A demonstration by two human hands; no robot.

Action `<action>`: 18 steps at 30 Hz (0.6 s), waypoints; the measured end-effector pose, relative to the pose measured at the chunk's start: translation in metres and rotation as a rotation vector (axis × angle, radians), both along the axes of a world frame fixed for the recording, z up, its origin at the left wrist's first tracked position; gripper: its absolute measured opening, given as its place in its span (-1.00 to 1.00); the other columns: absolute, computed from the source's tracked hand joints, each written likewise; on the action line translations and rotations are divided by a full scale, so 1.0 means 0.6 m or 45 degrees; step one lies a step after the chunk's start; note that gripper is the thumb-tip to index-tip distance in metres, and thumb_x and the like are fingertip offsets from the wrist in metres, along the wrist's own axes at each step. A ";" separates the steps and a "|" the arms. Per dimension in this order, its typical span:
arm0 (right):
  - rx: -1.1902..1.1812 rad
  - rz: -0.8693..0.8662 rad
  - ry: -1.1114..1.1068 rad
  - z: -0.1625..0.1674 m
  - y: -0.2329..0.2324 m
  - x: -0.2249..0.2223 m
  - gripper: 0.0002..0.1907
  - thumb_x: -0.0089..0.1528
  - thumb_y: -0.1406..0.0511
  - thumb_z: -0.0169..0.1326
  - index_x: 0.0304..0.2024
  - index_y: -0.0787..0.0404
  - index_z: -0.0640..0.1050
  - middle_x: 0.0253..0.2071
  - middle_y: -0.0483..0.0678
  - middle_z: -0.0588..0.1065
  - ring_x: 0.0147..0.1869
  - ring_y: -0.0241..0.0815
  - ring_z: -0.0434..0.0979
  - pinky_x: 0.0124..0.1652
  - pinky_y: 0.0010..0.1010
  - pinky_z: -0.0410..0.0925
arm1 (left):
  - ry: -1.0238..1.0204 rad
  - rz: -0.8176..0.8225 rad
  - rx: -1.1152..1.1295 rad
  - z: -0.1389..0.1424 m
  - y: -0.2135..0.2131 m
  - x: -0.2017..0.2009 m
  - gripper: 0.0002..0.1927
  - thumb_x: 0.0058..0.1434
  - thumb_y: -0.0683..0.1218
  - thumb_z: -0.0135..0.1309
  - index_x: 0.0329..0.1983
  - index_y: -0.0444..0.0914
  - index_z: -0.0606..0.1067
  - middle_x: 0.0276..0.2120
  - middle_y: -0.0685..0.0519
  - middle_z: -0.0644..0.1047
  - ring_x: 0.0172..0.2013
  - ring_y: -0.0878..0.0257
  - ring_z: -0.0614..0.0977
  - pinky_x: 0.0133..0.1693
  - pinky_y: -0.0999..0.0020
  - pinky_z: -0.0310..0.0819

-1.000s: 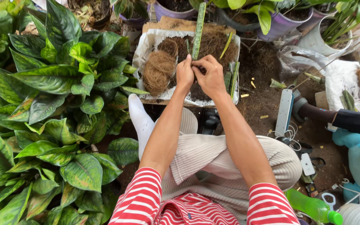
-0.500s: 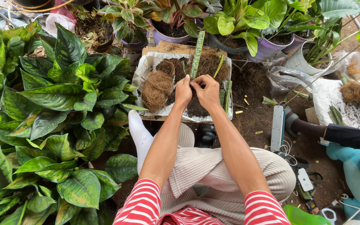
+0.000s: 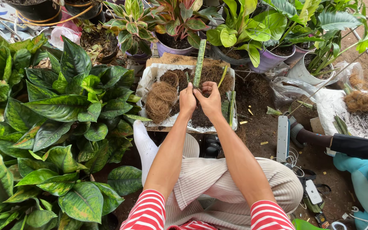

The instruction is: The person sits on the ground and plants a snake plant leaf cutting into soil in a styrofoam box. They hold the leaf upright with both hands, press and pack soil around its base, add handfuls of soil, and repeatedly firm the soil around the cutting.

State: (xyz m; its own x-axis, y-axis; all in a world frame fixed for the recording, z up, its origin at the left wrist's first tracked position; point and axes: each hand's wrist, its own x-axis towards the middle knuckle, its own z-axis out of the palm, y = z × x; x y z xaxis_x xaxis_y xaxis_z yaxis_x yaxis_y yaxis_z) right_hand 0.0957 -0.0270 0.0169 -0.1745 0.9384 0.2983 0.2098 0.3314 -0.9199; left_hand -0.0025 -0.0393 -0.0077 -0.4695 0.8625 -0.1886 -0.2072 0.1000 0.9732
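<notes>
Both hands are gripping the base of one long green cutting point(image 3: 199, 64), the left hand point(image 3: 188, 99) and right hand point(image 3: 211, 99) closing together around it while it is standing upright above their fingers. Just left of the grip, a ball of brown coconut fibre point(image 3: 160, 101) is lying on the soil-filled white tray point(image 3: 143, 87).

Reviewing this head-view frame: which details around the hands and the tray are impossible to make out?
- Fingertips of left hand and right hand: curled away from the camera, so the grip on the green stem cutting is hidden.
- Stem's lower end: behind the hands.
- Tray near edge: covered by forearms.
- Co-worker's dark sleeve: cut by the right edge.
</notes>
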 end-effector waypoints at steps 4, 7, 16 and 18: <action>-0.561 0.190 0.157 -0.004 -0.004 -0.005 -0.60 0.33 0.06 0.04 0.09 0.13 0.38 -0.19 -0.17 0.47 -0.18 -0.33 0.48 -0.27 -0.43 0.41 | 0.063 0.019 -0.014 0.009 -0.003 0.006 -0.38 0.50 0.16 -0.29 -0.39 -0.39 0.52 -0.57 -0.08 0.52 -0.52 0.06 0.54 -0.39 0.00 0.38; -0.888 0.284 0.303 -0.005 -0.011 -0.011 -0.54 0.36 -0.08 -0.13 0.02 0.08 0.48 -0.21 -0.17 0.49 -0.20 -0.31 0.49 -0.28 -0.40 0.41 | 0.301 0.075 0.083 0.011 -0.001 0.011 -0.38 0.48 0.16 -0.29 -0.40 -0.41 0.51 -0.53 -0.17 0.56 -0.48 -0.02 0.57 -0.33 -0.03 0.39; -1.077 0.409 0.519 -0.004 -0.015 -0.010 -0.55 0.35 -0.08 -0.05 0.11 0.01 0.45 -0.12 -0.16 0.52 -0.13 -0.27 0.55 -0.28 -0.34 0.47 | 0.342 0.069 0.176 0.006 0.005 0.002 -0.29 0.50 0.21 -0.34 -0.52 -0.43 0.44 -0.62 -0.22 0.49 -0.55 -0.01 0.47 -0.38 -0.02 0.36; -1.048 0.410 0.465 -0.008 -0.011 -0.011 -0.56 0.34 -0.04 -0.01 0.16 -0.03 0.41 -0.11 -0.18 0.51 -0.13 -0.30 0.54 -0.31 -0.35 0.45 | 0.258 0.086 0.141 0.008 0.003 -0.001 -0.21 0.52 0.24 -0.41 -0.59 -0.43 0.43 -0.66 -0.19 0.47 -0.57 0.01 0.44 -0.41 -0.01 0.34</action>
